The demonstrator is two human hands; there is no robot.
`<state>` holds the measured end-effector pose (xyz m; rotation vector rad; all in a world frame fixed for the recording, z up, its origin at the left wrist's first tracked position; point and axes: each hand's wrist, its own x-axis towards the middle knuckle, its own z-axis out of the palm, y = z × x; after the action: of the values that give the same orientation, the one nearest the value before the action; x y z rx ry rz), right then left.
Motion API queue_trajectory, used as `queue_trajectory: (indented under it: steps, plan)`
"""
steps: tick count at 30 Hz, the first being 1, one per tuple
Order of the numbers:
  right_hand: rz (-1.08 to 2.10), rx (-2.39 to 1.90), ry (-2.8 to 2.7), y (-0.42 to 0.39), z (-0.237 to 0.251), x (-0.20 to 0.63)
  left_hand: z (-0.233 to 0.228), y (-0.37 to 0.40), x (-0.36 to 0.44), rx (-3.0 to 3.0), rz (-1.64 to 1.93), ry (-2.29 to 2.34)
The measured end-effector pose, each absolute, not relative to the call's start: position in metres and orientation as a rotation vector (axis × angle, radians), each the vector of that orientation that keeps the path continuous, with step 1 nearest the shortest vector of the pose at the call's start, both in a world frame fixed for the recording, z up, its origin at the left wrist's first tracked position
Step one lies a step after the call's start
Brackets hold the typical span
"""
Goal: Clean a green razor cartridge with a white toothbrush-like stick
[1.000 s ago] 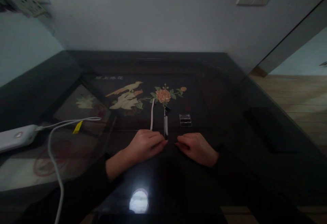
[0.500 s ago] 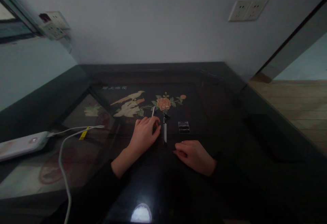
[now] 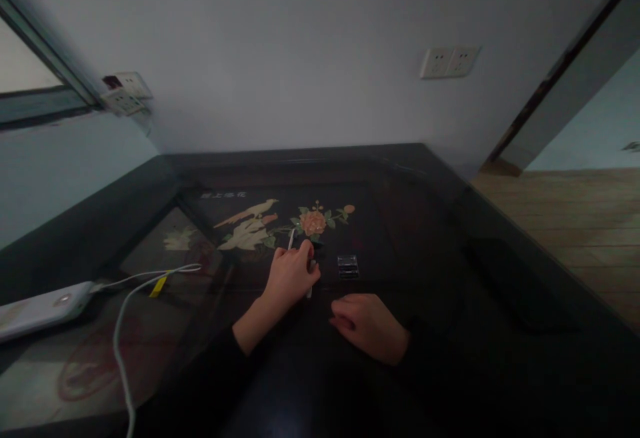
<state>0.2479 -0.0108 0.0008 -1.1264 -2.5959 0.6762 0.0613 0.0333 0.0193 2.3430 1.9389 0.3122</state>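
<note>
My left hand point(image 3: 293, 275) bends over a slim black-and-white object point(image 3: 309, 293) on the dark tabletop, thumb and fingers closed around its middle. Most of that object is hidden, so its kind is unclear. A thin white stick point(image 3: 291, 239) pokes out beyond the knuckles of the same hand; whether the fingers hold it does not show. To the right, my right hand point(image 3: 371, 327) rests with curled fingers, and anything inside them is hidden. Just beyond it lies a small clear case point(image 3: 348, 267) with dark strips in it.
A white power bank point(image 3: 45, 308) with a white cable point(image 3: 120, 338) lies at the left, a yellow tag point(image 3: 159, 286) on the cable. On the right is a dark flat object point(image 3: 517, 285). The table point(image 3: 300, 165) with bird-and-flower inlay meets the wall, where sockets point(image 3: 450, 63) are mounted.
My left hand has moved onto the slim black-and-white object, which lay uncovered beside it before, and closed on it. My right hand stays curled. The whole view has shifted slightly.
</note>
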Motion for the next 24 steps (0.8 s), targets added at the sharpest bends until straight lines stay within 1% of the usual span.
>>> queue_trajectory:
  steps: [5,10,14,19,21,24]
  plan:
    - [0.701,-1.143,-2.579,-0.009,0.000,0.250,0.024,0.032,0.055,2.112,0.693,1.809]
    - [0.790,-1.171,-2.384,-0.008,0.001,0.249,0.018,0.025,0.048,1.790,1.019,1.486]
    - [0.957,-1.163,-2.028,-0.006,0.013,0.239,0.012,0.015,0.042,1.508,1.127,1.186]
    - [1.005,-1.108,-1.655,-0.007,0.028,0.221,0.011,0.002,0.038,1.240,1.211,1.023]
    - [0.975,-1.075,-1.581,-0.013,0.025,0.214,0.011,-0.003,0.040,1.211,1.214,1.003]
    - [1.003,-1.085,-1.619,-0.023,0.016,0.208,0.008,-0.011,0.045,1.174,1.195,0.957]
